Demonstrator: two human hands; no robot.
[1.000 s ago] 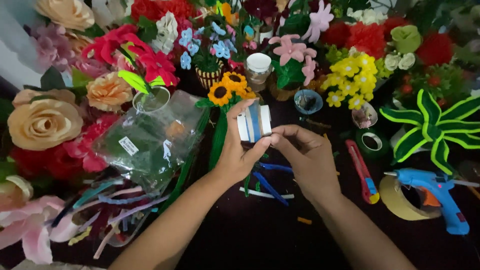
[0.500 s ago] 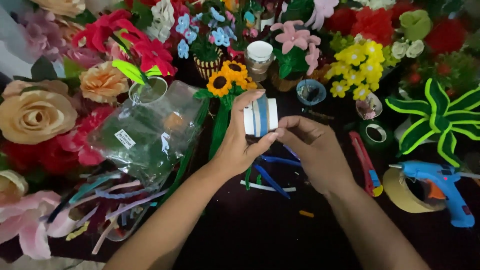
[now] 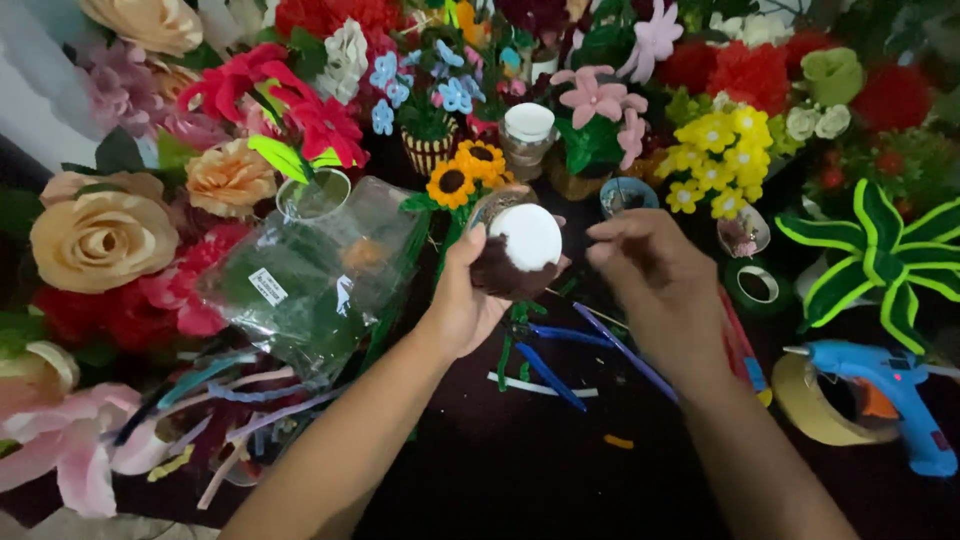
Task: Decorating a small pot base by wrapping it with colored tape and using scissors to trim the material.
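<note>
Left hand [image 3: 470, 300]: fingers closed around small pot [image 3: 518, 252], brown-wrapped, white base showing. Right hand [image 3: 655, 285]: fingers loosely curled, empty, just beside pot.

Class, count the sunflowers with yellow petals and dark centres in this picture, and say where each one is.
2. One sunflower sits just left of the left hand; the other sunflower is directly behind it. More may be hidden among the flowers.

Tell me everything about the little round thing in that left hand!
The pot is small and round, with a white circular face turned toward the camera and a fuzzy dark brown band around its lower side. The left hand grips it above the dark table. The right hand is close beside it, not clearly touching.
</note>
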